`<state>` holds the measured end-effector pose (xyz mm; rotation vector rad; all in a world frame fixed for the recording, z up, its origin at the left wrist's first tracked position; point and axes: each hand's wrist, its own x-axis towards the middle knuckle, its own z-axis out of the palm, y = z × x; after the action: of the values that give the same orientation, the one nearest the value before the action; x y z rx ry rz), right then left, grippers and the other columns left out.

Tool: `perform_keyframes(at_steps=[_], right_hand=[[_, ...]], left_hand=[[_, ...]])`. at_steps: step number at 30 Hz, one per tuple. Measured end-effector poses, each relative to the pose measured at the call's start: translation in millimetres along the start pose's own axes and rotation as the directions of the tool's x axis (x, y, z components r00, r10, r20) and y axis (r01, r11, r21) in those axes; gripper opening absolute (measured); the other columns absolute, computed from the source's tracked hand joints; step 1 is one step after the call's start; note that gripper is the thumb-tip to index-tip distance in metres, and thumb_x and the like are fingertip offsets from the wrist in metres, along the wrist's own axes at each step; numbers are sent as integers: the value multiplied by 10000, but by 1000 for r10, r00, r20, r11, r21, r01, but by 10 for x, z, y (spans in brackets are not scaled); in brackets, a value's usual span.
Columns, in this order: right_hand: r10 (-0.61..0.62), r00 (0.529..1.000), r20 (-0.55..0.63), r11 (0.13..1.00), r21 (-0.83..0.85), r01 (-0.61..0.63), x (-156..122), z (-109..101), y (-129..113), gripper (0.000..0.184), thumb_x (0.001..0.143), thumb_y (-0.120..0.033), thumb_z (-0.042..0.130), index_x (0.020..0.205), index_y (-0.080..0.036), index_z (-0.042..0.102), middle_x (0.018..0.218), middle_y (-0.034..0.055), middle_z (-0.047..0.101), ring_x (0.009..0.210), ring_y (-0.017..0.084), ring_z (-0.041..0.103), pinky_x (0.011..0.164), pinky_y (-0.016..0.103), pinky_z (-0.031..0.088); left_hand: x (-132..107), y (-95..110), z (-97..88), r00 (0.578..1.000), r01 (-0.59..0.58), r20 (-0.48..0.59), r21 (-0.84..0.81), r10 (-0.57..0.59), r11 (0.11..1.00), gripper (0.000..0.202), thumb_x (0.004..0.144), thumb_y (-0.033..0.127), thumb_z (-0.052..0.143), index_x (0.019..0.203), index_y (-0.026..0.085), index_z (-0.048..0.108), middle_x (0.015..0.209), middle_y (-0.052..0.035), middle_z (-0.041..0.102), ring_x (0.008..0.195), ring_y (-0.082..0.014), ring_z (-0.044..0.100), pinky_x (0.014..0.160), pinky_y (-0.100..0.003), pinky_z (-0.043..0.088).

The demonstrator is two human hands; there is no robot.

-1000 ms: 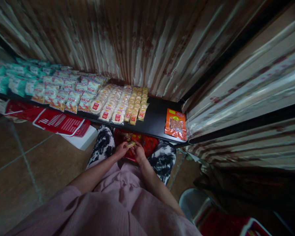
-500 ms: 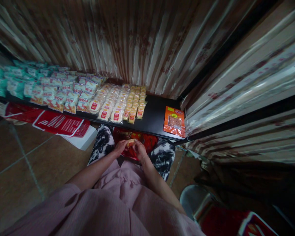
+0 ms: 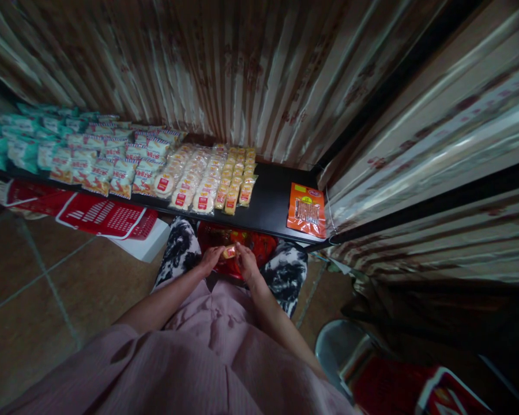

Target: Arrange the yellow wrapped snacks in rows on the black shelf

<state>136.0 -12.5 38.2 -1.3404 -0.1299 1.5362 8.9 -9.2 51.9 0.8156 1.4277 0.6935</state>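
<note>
My left hand (image 3: 210, 258) and my right hand (image 3: 246, 262) meet over my lap, each pinching one end of a small yellow snack packet (image 3: 229, 252). Under them lies a red bag (image 3: 259, 245) between my knees, which are in black-and-white patterned trousers. Just beyond is a low black shelf (image 3: 272, 207) with rows of small yellow packets (image 3: 237, 178), round rice-cracker packets (image 3: 190, 181) and red-white packets (image 3: 112, 161). An orange sausage pack (image 3: 307, 210) lies alone at the shelf's right end.
Teal packets (image 3: 21, 141) fill the shelf's far left. Red plastic baskets (image 3: 99, 216) lie on the tiled floor under the shelf at left. A striped curtain (image 3: 242, 75) hangs behind and to the right. A round stool (image 3: 337, 351) and a red bag (image 3: 398, 392) are at lower right.
Both hands rose slightly with the small packet between them. The view shifted a little downward and to the right.
</note>
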Motion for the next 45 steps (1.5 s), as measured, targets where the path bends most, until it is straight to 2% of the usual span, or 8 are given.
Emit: perform_keyframes(at_steps=[3, 9, 13, 19, 23, 28, 38, 45], right_hand=[[-36, 999, -2, 999, -40, 36, -12, -3, 9, 377, 531, -381, 816, 586, -200, 490, 397, -115, 429, 325, 22, 304, 333, 174, 213], [-70, 997, -44, 993, -96, 66, -14, 1, -14, 356, 542, -387, 804, 615, -205, 507, 432, -93, 485, 354, 48, 375, 374, 201, 268], [-105, 993, -63, 993, -70, 100, -5, 23, -29, 359, 528, -372, 811, 612, -207, 504, 476, -75, 525, 401, 59, 424, 413, 203, 321], [-94, 994, -48, 989, -117, 88, -35, 43, -61, 282, 594, -399, 746, 683, -204, 561, 583, -50, 587, 492, 80, 504, 449, 190, 357], [-90, 996, -11, 994, -67, 89, -85, 45, -96, 223, 591, -274, 674, 792, -207, 602, 666, -42, 630, 569, 92, 555, 502, 185, 414], [-85, 996, 36, 996, -13, 86, -107, 18, -107, 302, 511, -149, 607, 809, -197, 604, 605, -60, 607, 503, 80, 502, 472, 183, 385], [-131, 991, 10, 986, -101, 131, -30, -38, -27, 333, 548, -244, 742, 859, -198, 631, 717, -21, 653, 583, 88, 576, 514, 177, 435], [-143, 989, 31, 983, -109, 146, -24, -61, -21, 304, 522, -286, 792, 759, -182, 633, 642, -37, 629, 536, 66, 540, 503, 165, 422]], left_hand=[[2, -30, 18, 997, -73, -19, 43, 74, 996, 154, 755, 209, 516, 705, 143, 646, 713, -13, 652, 666, -120, 593, 564, -177, 453], [65, -109, 87, 997, -73, -19, 32, 74, 997, 147, 735, 129, 527, 855, 160, 605, 688, 11, 631, 614, -101, 583, 579, -178, 439], [88, -151, 93, 991, -131, -17, 68, 132, 989, 83, 748, 137, 522, 798, 166, 581, 655, 26, 598, 590, -91, 554, 563, -170, 419], [100, -162, 82, 993, -112, -30, 59, 114, 992, 104, 756, 135, 476, 792, 166, 569, 683, 16, 584, 611, -100, 545, 578, -183, 424], [83, -151, 78, 990, -123, -62, 77, 128, 989, 114, 773, 204, 471, 792, 173, 580, 712, 10, 589, 657, -115, 552, 607, -194, 435], [19, -108, 100, 997, -61, -46, 16, 61, 998, 161, 798, 325, 488, 811, 185, 566, 728, 10, 576, 677, -127, 554, 570, -195, 452], [-82, -58, 135, 992, 10, 123, -73, -1, 997, 211, 771, 378, 572, 811, 171, 558, 743, -1, 619, 704, -123, 595, 629, -204, 450], [-59, -89, 145, 997, 60, 45, -59, -57, 996, 197, 721, 349, 634, 792, 176, 572, 800, -22, 658, 805, -161, 615, 707, -233, 459]])
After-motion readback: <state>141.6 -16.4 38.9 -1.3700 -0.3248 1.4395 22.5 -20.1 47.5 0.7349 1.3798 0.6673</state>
